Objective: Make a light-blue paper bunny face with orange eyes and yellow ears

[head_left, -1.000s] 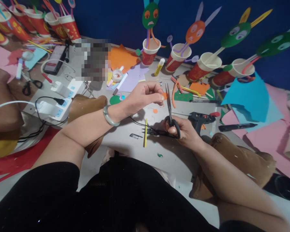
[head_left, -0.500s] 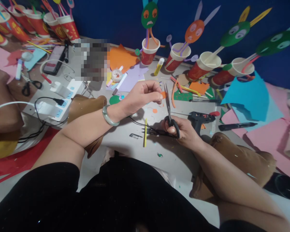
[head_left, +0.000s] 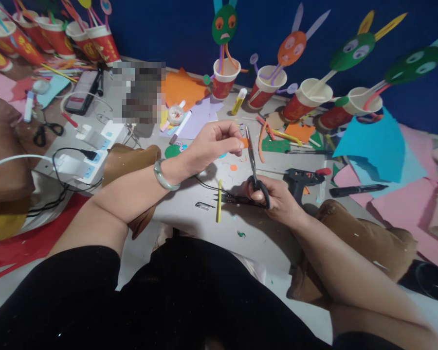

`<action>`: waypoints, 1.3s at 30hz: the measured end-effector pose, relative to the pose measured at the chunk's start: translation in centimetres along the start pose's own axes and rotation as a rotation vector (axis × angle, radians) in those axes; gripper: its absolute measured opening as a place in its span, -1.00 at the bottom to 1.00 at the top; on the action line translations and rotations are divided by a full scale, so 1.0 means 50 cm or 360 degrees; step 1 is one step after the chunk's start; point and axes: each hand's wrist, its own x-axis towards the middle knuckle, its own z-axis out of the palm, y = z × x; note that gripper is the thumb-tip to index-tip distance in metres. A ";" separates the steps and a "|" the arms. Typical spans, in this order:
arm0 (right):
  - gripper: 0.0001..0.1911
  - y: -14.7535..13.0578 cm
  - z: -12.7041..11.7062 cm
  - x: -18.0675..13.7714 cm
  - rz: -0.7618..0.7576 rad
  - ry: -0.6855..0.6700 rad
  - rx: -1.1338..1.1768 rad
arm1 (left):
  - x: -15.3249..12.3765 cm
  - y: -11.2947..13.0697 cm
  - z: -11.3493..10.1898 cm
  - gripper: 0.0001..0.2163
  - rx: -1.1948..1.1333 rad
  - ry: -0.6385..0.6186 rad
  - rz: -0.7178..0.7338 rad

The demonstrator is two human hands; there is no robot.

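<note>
Between thumb and fingertips, my left hand (head_left: 221, 142) pinches a small piece of orange paper (head_left: 244, 143). My right hand (head_left: 273, 194) grips black-handled scissors (head_left: 252, 155), blades pointing away from me and right beside the orange piece. Whether the blades touch the paper I cannot tell. Below them on the table lie a small orange paper scrap (head_left: 233, 167), a yellow strip (head_left: 219, 201) and green bits (head_left: 241, 234). A black glue gun (head_left: 300, 181) rests just beyond my right hand.
Red paper cups (head_left: 224, 87) with paper-faced figures stand along the blue wall. A white power strip (head_left: 100, 150) with cables lies left. Blue paper (head_left: 377, 146) and pink sheets (head_left: 397, 209) cover the right side. At far left shows another person's arm (head_left: 7, 146).
Both hands stay almost where they were. The orange piece shows slightly more beyond my left fingertips, and the scissors have shifted very slightly left.
</note>
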 end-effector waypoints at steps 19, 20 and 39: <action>-0.23 0.009 -0.005 0.005 -0.0037 0.0102 0.0763 | 0.002 0.003 0.004 -0.87 0.0030 0.0095 -0.0159; -0.23 0.008 -0.006 0.007 -0.0027 0.0113 0.0865 | 0.002 0.003 0.005 -0.86 0.0030 0.0091 -0.0188; -0.56 0.015 0.010 0.018 0.0217 0.0482 0.0518 | -0.023 -0.008 0.031 -0.80 0.0229 -0.0322 -0.0429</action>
